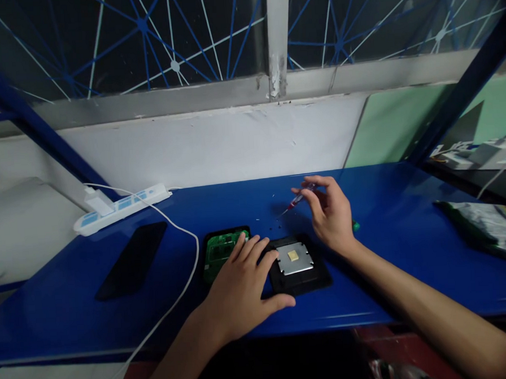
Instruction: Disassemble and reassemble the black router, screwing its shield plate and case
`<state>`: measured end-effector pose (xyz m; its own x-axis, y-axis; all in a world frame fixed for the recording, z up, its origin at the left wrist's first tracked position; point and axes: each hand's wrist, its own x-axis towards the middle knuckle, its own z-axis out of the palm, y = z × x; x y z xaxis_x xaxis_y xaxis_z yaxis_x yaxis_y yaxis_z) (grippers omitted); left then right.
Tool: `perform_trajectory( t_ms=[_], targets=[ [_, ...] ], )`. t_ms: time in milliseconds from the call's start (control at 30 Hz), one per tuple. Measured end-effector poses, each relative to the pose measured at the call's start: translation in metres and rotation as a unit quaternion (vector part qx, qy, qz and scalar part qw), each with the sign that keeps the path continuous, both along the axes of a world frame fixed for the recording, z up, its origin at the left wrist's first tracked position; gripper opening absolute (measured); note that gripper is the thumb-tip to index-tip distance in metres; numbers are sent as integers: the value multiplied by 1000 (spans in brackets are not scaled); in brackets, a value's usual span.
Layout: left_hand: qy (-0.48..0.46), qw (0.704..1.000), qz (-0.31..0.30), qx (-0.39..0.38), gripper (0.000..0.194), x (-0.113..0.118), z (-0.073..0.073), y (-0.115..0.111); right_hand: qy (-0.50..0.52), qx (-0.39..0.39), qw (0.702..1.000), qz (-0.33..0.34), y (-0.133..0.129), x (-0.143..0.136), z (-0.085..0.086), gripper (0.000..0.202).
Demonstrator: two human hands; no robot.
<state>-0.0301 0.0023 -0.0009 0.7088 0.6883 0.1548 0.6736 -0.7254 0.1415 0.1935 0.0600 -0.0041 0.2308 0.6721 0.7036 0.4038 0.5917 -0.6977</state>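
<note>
My right hand (333, 213) holds a small screwdriver (298, 198) by its clear handle, its thin tip pointing down-left at several tiny dark screws (279, 226) on the blue table. With fingers spread, my left hand (245, 286) rests over a green circuit board (219, 251) in a black casing and reaches the near-left side of a black cover (321, 276). On that cover lies a silver metal plate (303, 261) bearing a yellowish square pad (292, 256). Whether my left palm presses on the casing cannot be made out.
A black phone-like slab (133, 261) lies at the left, near a white power strip (124, 207) with a plugged adapter. A white cable (190, 277) runs toward the front edge. At the right is a shiny green-edged packet (488, 228). Behind my right wrist sits a green object (355, 226).
</note>
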Motion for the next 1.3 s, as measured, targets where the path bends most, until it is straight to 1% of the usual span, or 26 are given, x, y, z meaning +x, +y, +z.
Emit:
perform_trajectory(
  t_ms=[133,267,300,400,533,600,733,833,900,967,1033,1100,1167,1300],
  targets=[
    [13,1000,6,22,67,6,14,15,20,-31,999,-20,7,2,-2,15],
    [31,997,7,69,65,18,21,42,-2,-50,998,-37,9,4,-2,16],
    [36,997,6,71,64,22,21,49,-5,-52,998,-38,9,5,-2,17],
    [43,997,-26,64,57,31,19,68,-9,-53,998,-34,9,7,-2,17],
    [37,996,-54,65,51,35,14,85,0,-45,999,-23,10,9,0,16],
    [24,996,-52,67,48,35,12,91,11,-43,999,-20,10,10,1,16],
    [-3,998,-28,53,45,30,8,98,37,-31,998,-33,12,16,6,17],
    [-24,999,-10,34,41,25,7,100,40,-21,997,-65,14,25,9,23],
    [-36,999,0,22,38,22,8,100,12,-31,994,-108,16,31,10,26],
    [-44,999,11,18,36,20,10,99,-72,-76,986,-133,18,37,10,26],
    [-53,998,19,23,34,18,11,98,-190,-139,965,-117,20,40,7,26],
    [-62,997,24,33,32,18,12,97,-265,-176,944,-91,21,39,2,22],
    [-71,996,23,41,30,19,12,96,-301,-197,929,-84,21,37,-4,19],
    [-83,995,20,52,28,19,10,96,-365,-238,894,-104,18,33,-16,19]
  ],
)
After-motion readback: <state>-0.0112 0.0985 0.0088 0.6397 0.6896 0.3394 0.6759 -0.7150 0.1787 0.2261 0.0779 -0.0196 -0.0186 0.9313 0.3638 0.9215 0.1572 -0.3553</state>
